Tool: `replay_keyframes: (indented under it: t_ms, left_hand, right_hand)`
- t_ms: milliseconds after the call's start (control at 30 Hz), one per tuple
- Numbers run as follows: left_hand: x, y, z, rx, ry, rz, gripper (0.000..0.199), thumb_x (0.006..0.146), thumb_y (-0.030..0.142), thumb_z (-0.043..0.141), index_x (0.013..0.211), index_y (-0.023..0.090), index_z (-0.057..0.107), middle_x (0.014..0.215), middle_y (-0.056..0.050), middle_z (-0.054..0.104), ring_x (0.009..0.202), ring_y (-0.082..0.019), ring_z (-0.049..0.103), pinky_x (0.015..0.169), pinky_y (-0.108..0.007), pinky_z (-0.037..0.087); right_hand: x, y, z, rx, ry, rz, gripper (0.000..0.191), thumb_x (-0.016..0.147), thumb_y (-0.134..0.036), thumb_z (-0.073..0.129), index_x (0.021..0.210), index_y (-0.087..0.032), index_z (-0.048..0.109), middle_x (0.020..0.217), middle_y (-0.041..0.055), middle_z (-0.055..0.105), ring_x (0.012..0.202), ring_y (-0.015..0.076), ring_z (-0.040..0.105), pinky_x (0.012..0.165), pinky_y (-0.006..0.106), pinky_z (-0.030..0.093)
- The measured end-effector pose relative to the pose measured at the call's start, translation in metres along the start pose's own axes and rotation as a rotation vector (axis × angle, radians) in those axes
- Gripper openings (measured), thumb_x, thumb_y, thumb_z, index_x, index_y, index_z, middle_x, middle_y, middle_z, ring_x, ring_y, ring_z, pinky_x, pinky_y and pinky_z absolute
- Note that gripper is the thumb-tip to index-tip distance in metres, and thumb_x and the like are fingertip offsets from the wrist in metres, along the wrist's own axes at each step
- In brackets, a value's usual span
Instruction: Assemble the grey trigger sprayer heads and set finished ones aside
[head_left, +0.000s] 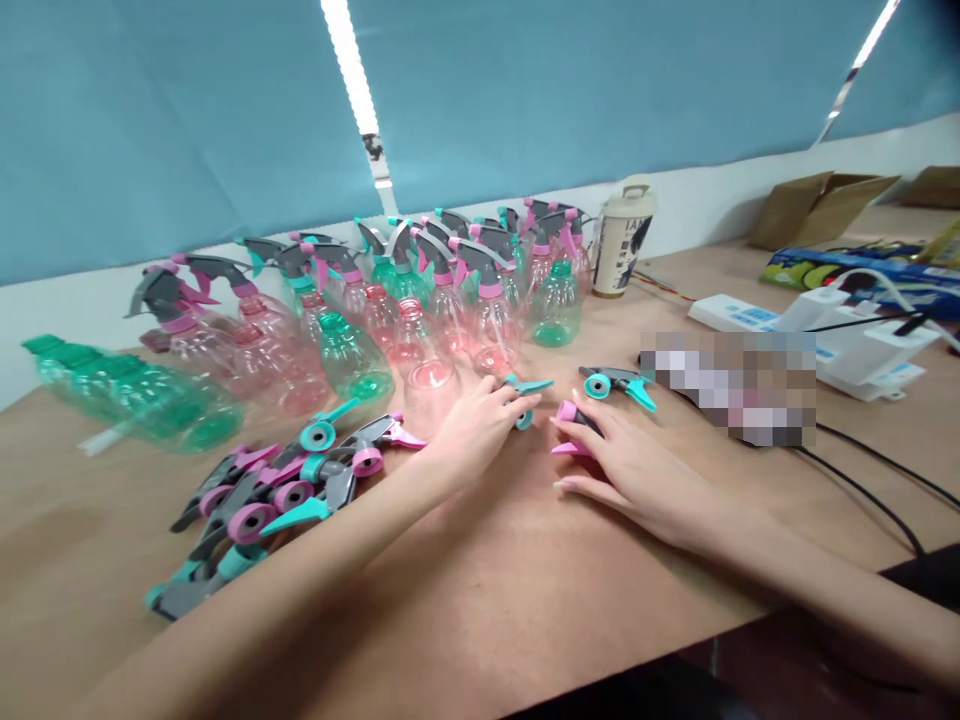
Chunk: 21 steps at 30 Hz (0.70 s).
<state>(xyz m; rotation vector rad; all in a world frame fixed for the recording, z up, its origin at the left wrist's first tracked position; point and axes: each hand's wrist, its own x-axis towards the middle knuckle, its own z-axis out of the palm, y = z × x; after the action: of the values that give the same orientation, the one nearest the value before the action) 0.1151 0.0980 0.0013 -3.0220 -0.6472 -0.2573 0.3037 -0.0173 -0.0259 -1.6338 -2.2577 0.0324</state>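
Note:
My left hand (476,425) is closed on a teal-and-grey trigger spray head (529,385) at the middle of the table; the fingers hide part of it. Under the fingers of my right hand (626,460) is a pink-and-grey trigger spray head (568,412), gripped with its pink collar and trigger showing. Just beyond that hand, another teal spray head (597,385) lies on the tabletop. Left of my left forearm there is a heap of loose pink and teal spray heads (251,522). An uncapped clear pink bottle (427,350) and a green bottle (349,350) stand behind.
Many bottles fitted with spray heads (491,310) crowd the back by the wall. Green bottles (142,390) lie on their sides at left. A tumbler (622,240), a white power strip (739,315) with plugs and cables, and a cardboard box (806,212) are on the right.

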Motion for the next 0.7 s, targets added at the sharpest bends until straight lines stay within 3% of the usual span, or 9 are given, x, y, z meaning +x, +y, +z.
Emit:
replay_keyframes:
  t_ms: [100,233,333,400,700]
  left_hand:
    - [-0.023,0.004,-0.007,-0.024,-0.021,-0.087,0.045,0.081,0.010,0.058,0.125,0.017,0.052,0.099,-0.008,0.065,0.090,-0.024,0.052,0.078,-0.036,0.044]
    - [-0.050,0.017,-0.018,-0.176,-0.032,-0.256,0.026,0.080,0.016,0.061,0.106,0.019,0.062,0.089,-0.005,0.062,0.087,-0.023,0.051,0.071,-0.032,0.042]
    - [-0.067,0.025,-0.026,-0.261,-0.021,-0.344,0.009,0.081,0.022,0.061,0.089,0.019,0.064,0.083,-0.003,0.060,0.083,-0.022,0.050,0.070,-0.032,0.041]
    - [-0.076,0.028,-0.030,-0.321,0.021,-0.389,0.010,0.082,0.024,0.060,0.090,0.019,0.063,0.085,-0.003,0.060,0.084,-0.021,0.051,0.072,-0.033,0.041]
    - [-0.108,0.039,-0.028,-0.496,0.319,-0.452,0.022,0.082,0.023,0.064,0.104,0.023,0.061,0.095,-0.003,0.062,0.089,-0.019,0.055,0.076,-0.032,0.045]
  right_hand:
    - [0.005,0.012,-0.001,-0.012,0.018,0.017,0.060,0.087,-0.055,0.045,0.130,-0.013,0.046,0.138,0.0201,0.041,0.130,0.0310,0.038,0.103,0.048,0.037]
    - [0.017,0.036,-0.003,-0.047,0.082,0.116,0.085,0.078,-0.069,0.047,0.138,-0.010,0.037,0.147,0.0227,0.029,0.135,0.0353,0.028,0.107,0.050,0.029]
    - [0.028,0.051,-0.004,-0.024,-0.001,0.228,0.103,0.067,-0.078,0.050,0.141,-0.008,0.034,0.146,0.0236,0.032,0.133,0.0386,0.031,0.105,0.050,0.032]
    - [0.033,0.053,-0.003,-0.003,-0.064,0.238,0.104,0.067,-0.079,0.049,0.140,-0.008,0.035,0.145,0.0233,0.034,0.133,0.0389,0.032,0.104,0.051,0.033]
    - [0.058,0.000,0.006,0.133,-0.117,-0.147,0.080,0.076,-0.069,0.050,0.135,-0.015,0.043,0.141,0.0154,0.044,0.132,0.0322,0.036,0.104,0.050,0.032]
